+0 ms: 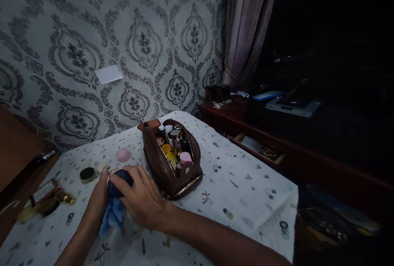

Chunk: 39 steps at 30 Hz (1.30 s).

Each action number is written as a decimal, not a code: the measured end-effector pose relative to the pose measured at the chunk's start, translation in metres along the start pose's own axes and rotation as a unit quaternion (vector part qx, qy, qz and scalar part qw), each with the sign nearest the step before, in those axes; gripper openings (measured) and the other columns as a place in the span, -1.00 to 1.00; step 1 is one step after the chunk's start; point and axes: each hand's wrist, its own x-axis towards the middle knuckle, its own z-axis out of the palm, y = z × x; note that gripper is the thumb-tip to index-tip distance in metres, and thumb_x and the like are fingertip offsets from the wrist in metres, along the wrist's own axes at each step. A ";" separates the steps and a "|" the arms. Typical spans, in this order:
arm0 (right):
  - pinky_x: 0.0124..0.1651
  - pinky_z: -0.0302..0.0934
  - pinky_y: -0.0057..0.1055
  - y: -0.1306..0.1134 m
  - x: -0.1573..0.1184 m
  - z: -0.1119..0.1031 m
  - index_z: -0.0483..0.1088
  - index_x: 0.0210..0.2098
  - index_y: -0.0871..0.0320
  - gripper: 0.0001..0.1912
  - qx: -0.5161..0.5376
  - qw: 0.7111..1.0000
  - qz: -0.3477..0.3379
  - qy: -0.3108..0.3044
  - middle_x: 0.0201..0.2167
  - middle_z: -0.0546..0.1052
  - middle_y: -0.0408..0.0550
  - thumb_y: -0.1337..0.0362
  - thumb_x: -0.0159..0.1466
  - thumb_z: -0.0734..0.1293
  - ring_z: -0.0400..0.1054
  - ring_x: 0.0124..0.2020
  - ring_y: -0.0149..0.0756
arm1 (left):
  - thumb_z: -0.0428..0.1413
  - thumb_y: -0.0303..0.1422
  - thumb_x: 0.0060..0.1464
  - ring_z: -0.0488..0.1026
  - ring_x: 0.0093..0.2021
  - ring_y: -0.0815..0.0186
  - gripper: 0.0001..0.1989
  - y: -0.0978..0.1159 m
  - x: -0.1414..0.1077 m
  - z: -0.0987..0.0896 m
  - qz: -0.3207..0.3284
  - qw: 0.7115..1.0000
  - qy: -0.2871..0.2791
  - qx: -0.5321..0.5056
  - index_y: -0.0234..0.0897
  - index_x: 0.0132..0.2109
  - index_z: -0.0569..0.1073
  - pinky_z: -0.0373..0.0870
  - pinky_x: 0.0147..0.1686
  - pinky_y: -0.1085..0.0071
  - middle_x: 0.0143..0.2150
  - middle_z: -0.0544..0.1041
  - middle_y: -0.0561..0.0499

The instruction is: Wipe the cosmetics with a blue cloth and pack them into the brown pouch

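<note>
A round dark blue item is held between both hands over the patterned white cloth. My left hand grips its left side, while my right hand wraps round its right side and top. Just below them lies a crumpled light blue cloth. To the right of my hands stands an open brown bag filled with bottles, yellow items and a pink-lidded jar. Beyond my hands rests a pink rounded item. A round dark green container sits left of them.
Compacts and a gold-coloured item lie at the left of the white cloth-covered table. Behind is a patterned wall with a white card. A dark red desk with an open drawer stands at the right.
</note>
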 end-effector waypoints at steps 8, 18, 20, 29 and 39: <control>0.02 0.33 -0.16 0.009 0.006 -0.052 0.15 0.30 0.06 -0.37 0.050 0.999 0.002 0.004 0.11 0.31 0.12 0.24 0.29 0.38 0.21 0.10 -0.07 | -0.05 0.16 0.10 0.30 -0.54 0.29 -0.44 0.053 -0.009 0.011 0.074 0.989 -0.051 0.116 -0.20 -0.57 0.28 0.29 -0.51 0.39 -0.63 0.37 0.07; 0.01 0.29 -0.28 0.054 0.023 -0.118 0.36 0.12 0.11 -0.47 0.288 0.941 0.149 0.094 -0.02 0.48 -0.03 0.22 0.17 0.44 0.39 0.00 -0.20 | 0.03 -0.21 0.14 0.42 -0.26 0.27 -0.75 0.064 -0.006 0.054 0.262 0.951 -0.113 0.116 -0.29 -0.20 0.47 0.37 -0.25 0.44 -0.33 0.47 0.02; -0.03 0.31 -0.31 0.063 0.027 -0.127 0.37 0.10 0.13 -0.49 0.291 0.937 0.161 0.104 -0.04 0.50 -0.03 0.21 0.17 0.43 0.42 -0.04 -0.20 | -0.07 -0.33 0.20 0.44 -0.21 0.23 -0.69 0.061 -0.009 0.060 0.343 0.905 -0.134 0.213 -0.26 -0.04 0.50 0.38 -0.21 0.40 -0.24 0.49 -0.03; 0.03 0.27 -0.26 0.092 0.028 -0.127 0.35 0.13 0.11 -0.47 0.162 0.972 0.149 0.084 0.01 0.49 -0.01 0.24 0.17 0.41 0.40 0.00 -0.18 | -0.14 -0.48 0.27 0.44 -0.37 0.33 -0.53 0.040 -0.015 0.070 0.470 0.787 -0.091 0.389 -0.13 0.26 0.32 0.36 -0.40 0.47 -0.19 0.44 -0.03; -0.04 0.22 -0.29 0.110 0.071 -0.117 0.29 0.14 0.17 -0.50 -0.082 0.988 0.119 -0.043 -0.07 0.43 0.05 0.23 0.24 0.40 0.36 -0.08 -0.15 | -0.16 -0.40 0.34 0.51 -0.29 0.30 -0.60 0.029 -0.020 0.071 0.427 0.858 -0.090 0.271 -0.21 0.21 0.37 0.43 -0.33 0.45 -0.16 0.49 -0.09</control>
